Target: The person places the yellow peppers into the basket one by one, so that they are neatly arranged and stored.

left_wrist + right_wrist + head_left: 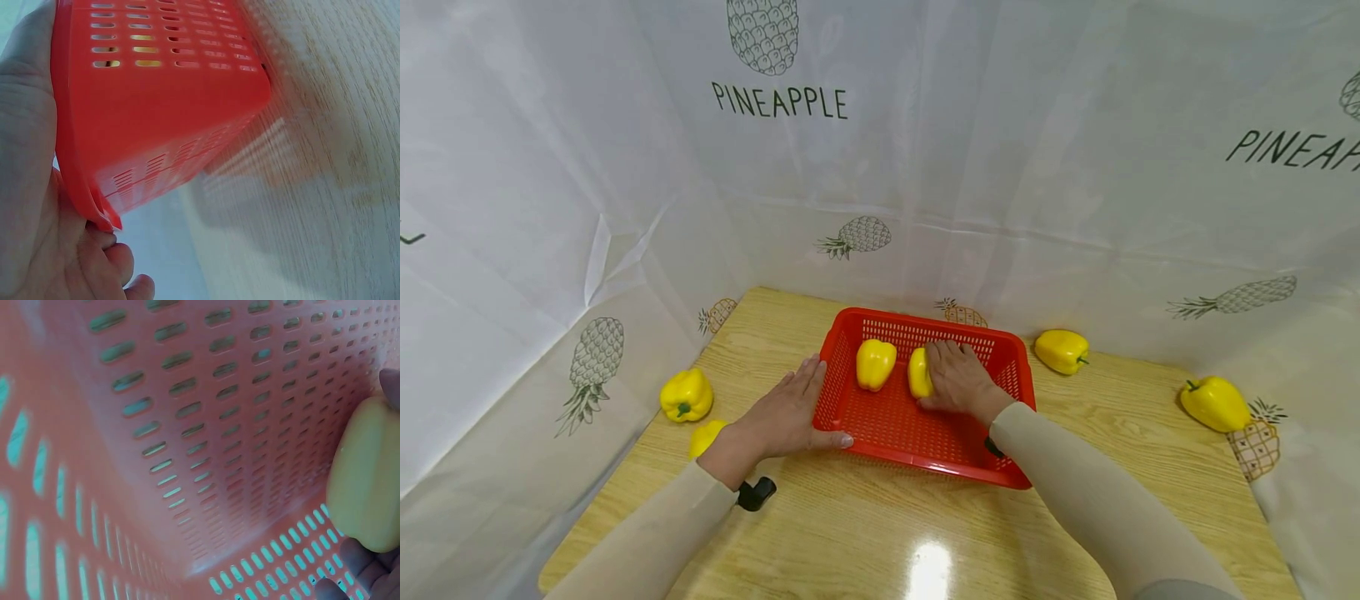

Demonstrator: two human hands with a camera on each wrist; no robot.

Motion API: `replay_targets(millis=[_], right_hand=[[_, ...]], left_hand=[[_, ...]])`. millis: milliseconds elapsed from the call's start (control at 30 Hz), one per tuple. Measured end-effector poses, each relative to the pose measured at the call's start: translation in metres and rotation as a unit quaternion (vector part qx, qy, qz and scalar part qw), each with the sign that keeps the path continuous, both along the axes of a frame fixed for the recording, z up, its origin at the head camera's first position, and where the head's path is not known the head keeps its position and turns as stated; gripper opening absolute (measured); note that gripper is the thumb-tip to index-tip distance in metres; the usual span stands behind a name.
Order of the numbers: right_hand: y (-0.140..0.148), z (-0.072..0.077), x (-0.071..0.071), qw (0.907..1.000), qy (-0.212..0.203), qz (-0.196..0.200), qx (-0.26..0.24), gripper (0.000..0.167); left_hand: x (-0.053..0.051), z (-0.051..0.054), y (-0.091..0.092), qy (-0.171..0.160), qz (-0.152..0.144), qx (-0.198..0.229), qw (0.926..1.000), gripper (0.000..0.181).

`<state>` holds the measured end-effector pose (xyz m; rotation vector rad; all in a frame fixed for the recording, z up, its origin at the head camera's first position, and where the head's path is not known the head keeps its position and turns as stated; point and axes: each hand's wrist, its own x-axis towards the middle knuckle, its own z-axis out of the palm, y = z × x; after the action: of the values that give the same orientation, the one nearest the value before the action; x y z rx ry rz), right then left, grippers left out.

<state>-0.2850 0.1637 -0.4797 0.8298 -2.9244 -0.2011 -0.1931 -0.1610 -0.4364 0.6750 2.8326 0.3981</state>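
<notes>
A red plastic basket (917,460) with slotted walls stands on the wooden table. Inside it, my right hand (957,379) grips a yellow bell pepper (919,373); the right wrist view shows this pepper (365,478) between thumb and fingers (369,565). Another yellow pepper (876,364) lies in the basket to the left. My left hand (790,408) rests at the basket's left rim, fingers along the side and thumb at the front corner. In the left wrist view, that hand (37,187) lies against the rim of the basket (162,100).
Two yellow peppers, one at the far left (687,395) and one partly behind my left wrist (706,437), lie on the table (850,533). Another pepper (1062,351) lies just right of the basket, and one (1215,403) near the right edge. Pineapple-printed sheeting (1000,167) surrounds the table's back and sides.
</notes>
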Motion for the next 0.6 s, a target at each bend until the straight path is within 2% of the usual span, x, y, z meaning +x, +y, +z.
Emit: replay_targets(millis=[600], right_hand=[[0.0006,0.0007,-0.0001,1.0000,-0.006,-0.002,0.006,0.098]], left_hand=[[-0.0002,-0.0006,0.0004,-0.002,0.002,-0.003,1.0000,0.134]])
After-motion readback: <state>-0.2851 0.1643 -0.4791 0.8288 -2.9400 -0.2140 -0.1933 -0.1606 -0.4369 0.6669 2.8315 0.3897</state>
